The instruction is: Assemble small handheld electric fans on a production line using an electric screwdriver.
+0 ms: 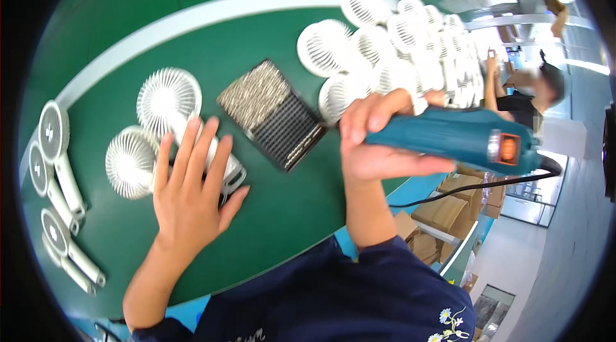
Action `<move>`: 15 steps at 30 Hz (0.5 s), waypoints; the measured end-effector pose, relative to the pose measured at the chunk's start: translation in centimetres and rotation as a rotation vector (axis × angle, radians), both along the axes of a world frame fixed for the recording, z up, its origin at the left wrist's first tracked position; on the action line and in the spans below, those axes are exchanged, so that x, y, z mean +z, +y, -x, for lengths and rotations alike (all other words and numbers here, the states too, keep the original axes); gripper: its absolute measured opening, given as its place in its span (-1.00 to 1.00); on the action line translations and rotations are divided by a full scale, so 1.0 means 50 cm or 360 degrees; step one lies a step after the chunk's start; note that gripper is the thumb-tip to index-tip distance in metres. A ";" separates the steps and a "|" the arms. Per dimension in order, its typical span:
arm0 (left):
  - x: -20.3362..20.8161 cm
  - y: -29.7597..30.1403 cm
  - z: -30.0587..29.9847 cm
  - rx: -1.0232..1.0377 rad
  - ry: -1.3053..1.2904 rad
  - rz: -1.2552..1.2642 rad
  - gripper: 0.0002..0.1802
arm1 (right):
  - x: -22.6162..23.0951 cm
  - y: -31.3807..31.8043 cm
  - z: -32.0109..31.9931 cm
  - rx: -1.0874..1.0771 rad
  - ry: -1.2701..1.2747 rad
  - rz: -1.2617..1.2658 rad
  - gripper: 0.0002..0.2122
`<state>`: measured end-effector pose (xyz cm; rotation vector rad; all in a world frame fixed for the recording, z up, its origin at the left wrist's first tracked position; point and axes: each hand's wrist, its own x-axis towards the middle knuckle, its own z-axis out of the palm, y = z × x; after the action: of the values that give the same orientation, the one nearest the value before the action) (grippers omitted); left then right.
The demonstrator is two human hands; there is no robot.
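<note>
My right hand (378, 143) is wrapped round a corded teal electric screwdriver (449, 136) with an orange switch at its rear. Its front end lies in my grip, pointing left toward a black screw tray (289, 133). Small screws (255, 88) heap one half of that tray and stand in rows along part of the other. My left hand (192, 194) lies with fingers stretched over the handles of two white handheld fans, one upper (168, 101) and one lower (130, 162). The fingers hide much of both handles.
Many white handheld fans (372, 47) crowd the bench's right side. Several more fans (54, 130) lie at the left edge. A pale strip (212, 11) crosses the green bench top (276, 204). Cardboard boxes (443, 210) stand beyond its right edge, below the black cord (475, 186). Another person (526, 92) is farther right.
</note>
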<state>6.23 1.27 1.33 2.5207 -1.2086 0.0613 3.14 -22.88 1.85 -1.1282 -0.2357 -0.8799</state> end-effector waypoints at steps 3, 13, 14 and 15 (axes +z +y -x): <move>-0.017 -0.003 0.003 -0.0007 0.0024 0.0026 -0.35 | -0.021 -0.004 0.004 -0.0141 0.0161 -0.0015 -0.22; -0.012 -0.001 0.002 0.0002 -0.0029 0.0096 -0.37 | -0.016 0.007 0.000 -0.0165 0.0247 -0.0139 -0.26; -0.010 -0.003 0.001 -0.0002 -0.0028 0.0100 -0.37 | -0.013 0.001 0.005 -0.0175 0.0242 -0.0130 -0.26; -0.011 -0.002 -0.002 -0.0030 -0.0036 0.0108 -0.36 | -0.012 0.000 0.007 -0.0193 0.0267 -0.0119 -0.26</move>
<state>6.31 1.15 0.80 2.4561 -1.2182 0.1247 2.79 -22.86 1.27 -1.1484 0.0037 -0.8881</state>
